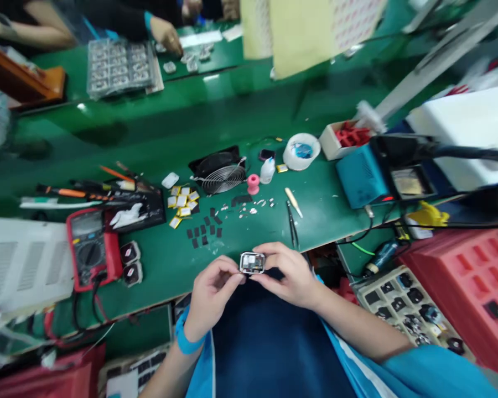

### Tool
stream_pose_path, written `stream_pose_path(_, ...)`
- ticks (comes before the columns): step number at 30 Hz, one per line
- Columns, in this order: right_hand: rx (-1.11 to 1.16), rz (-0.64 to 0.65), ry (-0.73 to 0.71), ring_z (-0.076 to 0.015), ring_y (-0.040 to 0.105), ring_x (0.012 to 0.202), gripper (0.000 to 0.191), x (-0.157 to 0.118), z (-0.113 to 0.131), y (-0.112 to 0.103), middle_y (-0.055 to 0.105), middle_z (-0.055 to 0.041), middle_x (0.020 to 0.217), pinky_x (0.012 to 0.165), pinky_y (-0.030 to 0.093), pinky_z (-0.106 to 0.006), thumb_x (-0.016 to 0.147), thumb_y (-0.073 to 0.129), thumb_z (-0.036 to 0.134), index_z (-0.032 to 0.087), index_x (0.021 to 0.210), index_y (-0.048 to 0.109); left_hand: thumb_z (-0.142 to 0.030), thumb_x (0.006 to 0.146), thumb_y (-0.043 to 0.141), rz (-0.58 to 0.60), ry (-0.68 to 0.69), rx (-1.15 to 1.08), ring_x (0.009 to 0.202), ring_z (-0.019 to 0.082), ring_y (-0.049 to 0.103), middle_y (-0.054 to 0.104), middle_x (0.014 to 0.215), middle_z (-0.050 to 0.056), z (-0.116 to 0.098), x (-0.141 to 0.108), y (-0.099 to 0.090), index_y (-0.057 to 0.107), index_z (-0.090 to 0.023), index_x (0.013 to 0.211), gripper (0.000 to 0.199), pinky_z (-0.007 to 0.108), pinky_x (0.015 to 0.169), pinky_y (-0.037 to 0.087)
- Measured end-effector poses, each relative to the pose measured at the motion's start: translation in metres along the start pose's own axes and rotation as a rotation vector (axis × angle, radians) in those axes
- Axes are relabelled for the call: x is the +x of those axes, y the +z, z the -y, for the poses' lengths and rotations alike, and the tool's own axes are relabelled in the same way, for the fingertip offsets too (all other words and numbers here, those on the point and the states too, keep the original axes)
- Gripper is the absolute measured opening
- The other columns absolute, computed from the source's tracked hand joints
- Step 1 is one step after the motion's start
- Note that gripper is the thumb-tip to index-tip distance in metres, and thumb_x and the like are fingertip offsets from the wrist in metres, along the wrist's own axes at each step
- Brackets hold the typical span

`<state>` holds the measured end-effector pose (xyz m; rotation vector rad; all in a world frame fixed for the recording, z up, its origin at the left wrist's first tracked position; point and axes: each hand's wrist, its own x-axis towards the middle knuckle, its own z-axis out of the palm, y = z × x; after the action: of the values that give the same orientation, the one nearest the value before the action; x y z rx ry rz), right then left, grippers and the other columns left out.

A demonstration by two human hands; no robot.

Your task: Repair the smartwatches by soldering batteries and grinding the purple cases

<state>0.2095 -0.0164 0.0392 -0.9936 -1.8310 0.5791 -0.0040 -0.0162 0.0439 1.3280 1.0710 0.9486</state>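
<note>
Between my two hands, just over the bench's front edge, is an open smartwatch case [252, 263] with its inner parts showing. My left hand [216, 290] pinches its left end with thumb and fingertips; a blue band circles that wrist. My right hand [288, 273] grips the right end between thumb and fingers. Beyond the hands lie small black pads [205, 230] in loose rows and a pile of yellow-edged battery cells [183, 202]. Black tweezers [292, 224] and a small tool with a pale handle [293, 202] rest to the right.
A red multimeter [92, 249] and a black tool holder [139, 207] stand left. Farther back are a fan [219, 171], a white bottle [268, 171] and a white tub [289, 157]. A teal soldering station [362, 176] sits right. Across the bench, a co-worker's hand [166, 36] handles small parts.
</note>
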Motion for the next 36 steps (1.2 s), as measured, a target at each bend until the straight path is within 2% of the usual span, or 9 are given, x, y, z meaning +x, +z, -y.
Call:
stream_pose_path(4,-0.081,0.089,0.002,-0.0174,0.073,0.093,0.019,0.001,-0.021,0.013,0.076,-0.009,0.105,0.079,0.06,-0.029,0.098,0.068,0.034,0.023,0.091,0.055,-0.029,0.096,0.068,0.009,0.1,0.392,0.056,0.011,0.061,0.066,0.075,-0.003,0.013,0.014,-0.017,0.071,-0.023,0.084,0.015,0.02,0.056,0.05)
stream_pose_path(8,-0.202,0.251,0.041,-0.0193,0.071,0.092,0.022,-0.003,-0.036,0.023,0.075,-0.0072,0.104,0.081,0.059,-0.031,0.091,0.076,0.032,0.022,0.09,0.057,-0.034,0.101,0.063,0.057,0.338,0.639,0.072,0.014,0.07,0.072,0.084,-0.001,0.027,0.022,-0.026,0.075,-0.024,0.09,0.019,0.021,0.067,0.054)
stream_pose_path(13,-0.155,0.227,0.049,-0.0204,0.07,0.089,0.02,-0.019,-0.039,0.037,0.073,-0.0038,0.099,0.079,0.059,-0.032,0.089,0.073,0.015,0.024,0.094,0.056,-0.025,0.105,0.057,0.038,0.418,0.848,0.076,0.014,0.068,0.069,0.086,0.001,0.041,0.006,-0.022,0.073,-0.023,0.089,0.023,0.022,0.069,0.053)
stream_pose_path(17,-0.108,0.182,-0.054,-0.0207,0.073,0.085,0.012,-0.023,-0.054,0.041,0.074,-0.0038,0.1,0.078,0.06,-0.035,0.099,0.059,0.019,0.025,0.092,0.052,-0.016,0.095,0.071,-0.047,0.39,0.878,0.085,0.015,0.066,0.07,0.093,0.001,0.053,0.0,-0.019,0.07,-0.021,0.089,0.008,0.025,0.074,0.051)
stream_pose_path(21,-0.103,0.174,-0.102,-0.0206,0.074,0.084,0.01,-0.021,-0.055,0.041,0.074,-0.0045,0.097,0.071,0.061,-0.032,0.104,0.054,0.029,0.026,0.095,0.055,-0.014,0.087,0.081,-0.124,0.347,0.885,0.097,0.018,0.064,0.072,0.106,0.0,0.057,-0.004,-0.015,0.069,-0.022,0.088,0.014,0.032,0.084,0.048)
stream_pose_path(25,-0.125,0.186,-0.11,-0.02,0.074,0.086,0.009,-0.021,-0.048,0.039,0.073,-0.0047,0.099,0.073,0.061,-0.032,0.105,0.053,0.031,0.026,0.099,0.059,-0.013,0.084,0.085,-0.11,0.304,0.859,0.103,0.02,0.063,0.073,0.11,0.0,0.056,-0.004,-0.014,0.069,-0.022,0.085,0.018,0.035,0.088,0.045)
stream_pose_path(28,-0.16,0.173,-0.081,-0.0198,0.073,0.092,0.01,-0.02,-0.05,0.031,0.072,-0.0062,0.103,0.078,0.061,-0.031,0.105,0.053,0.032,0.025,0.104,0.06,-0.011,0.081,0.086,-0.09,0.284,0.839,0.102,0.02,0.064,0.074,0.108,0.0,0.054,0.0,-0.018,0.068,-0.021,0.08,0.02,0.035,0.088,0.046)
stream_pose_path(32,-0.395,0.011,0.003,-0.0187,0.067,0.075,0.021,-0.011,-0.069,0.008,0.063,-0.0029,0.082,0.068,0.056,-0.03,0.105,0.051,0.033,0.024,0.087,0.054,-0.01,0.083,0.081,-0.081,0.292,0.831,0.1,0.022,0.067,0.075,0.103,0.002,0.051,0.006,-0.027,0.066,-0.02,0.072,0.021,0.037,0.087,0.053)
stream_pose_path(36,-0.678,-0.102,0.164,-0.0224,0.064,0.067,0.027,-0.002,-0.088,-0.013,0.062,-0.0037,0.073,0.06,0.05,-0.034,0.096,0.065,0.033,0.025,0.076,0.05,-0.028,0.092,0.073,-0.06,0.41,0.873,0.094,0.024,0.073,0.078,0.1,0.002,0.056,0.016,-0.041,0.067,-0.024,0.069,0.024,0.038,0.08,0.059)
